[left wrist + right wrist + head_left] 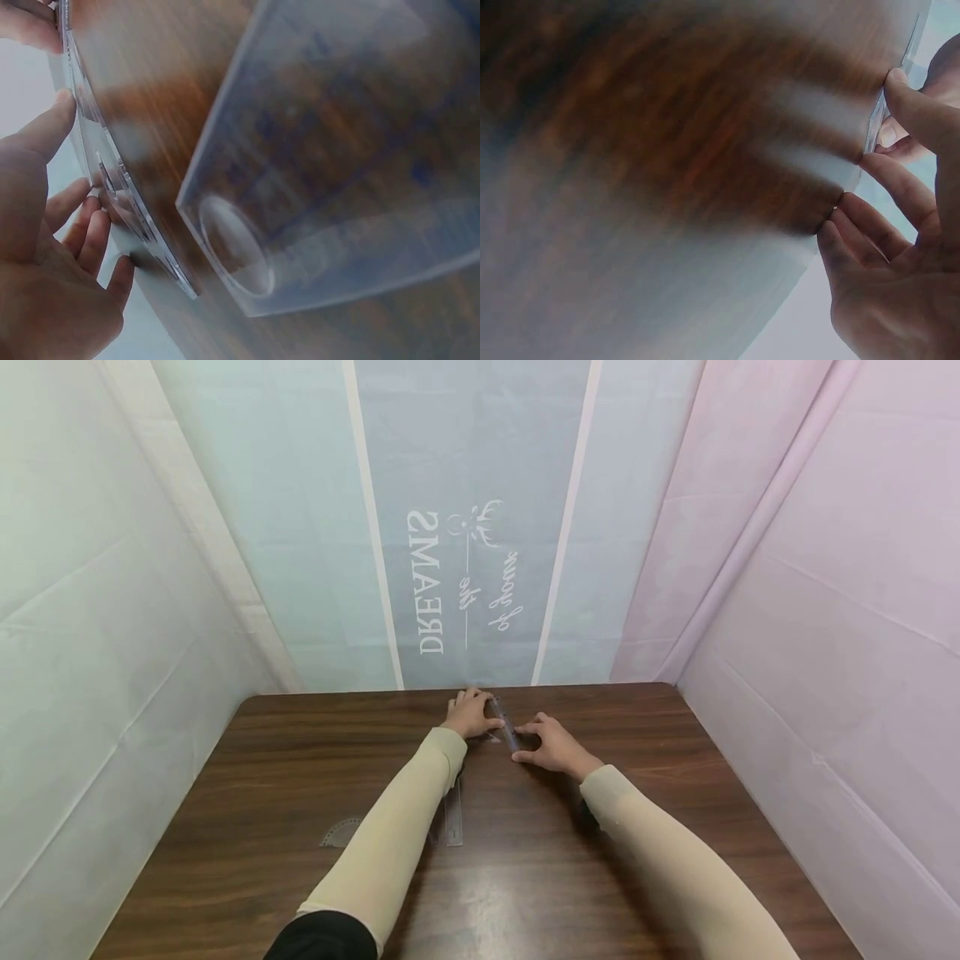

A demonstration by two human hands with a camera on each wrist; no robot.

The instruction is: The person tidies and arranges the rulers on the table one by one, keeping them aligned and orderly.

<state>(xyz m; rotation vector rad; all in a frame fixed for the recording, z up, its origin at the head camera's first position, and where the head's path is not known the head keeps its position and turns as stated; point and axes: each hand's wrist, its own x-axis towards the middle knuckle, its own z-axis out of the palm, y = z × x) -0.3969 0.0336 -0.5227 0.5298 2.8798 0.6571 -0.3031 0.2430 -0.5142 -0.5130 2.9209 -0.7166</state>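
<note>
At the far part of the table, both hands hold a clear plastic set square [505, 724] that shows as a narrow slanting strip with tick marks. My left hand [468, 714] has its thumb on the strip's left edge, the fingers spread toward its far end. From the right, my right hand [555, 746] pinches the near end with thumb and index finger. Inner cutouts of the set square [124, 184] show in the left wrist view. Below my left wrist lies a clear ruler [453, 818], partly hidden by the sleeve.
A clear protractor [342, 832] lies left of the left sleeve, which covers part of it. The brown wood-grain table [525, 877] ends just beyond the hands at a printed cloth backdrop [468, 443]. Pale cloth walls [847, 635] stand on both sides.
</note>
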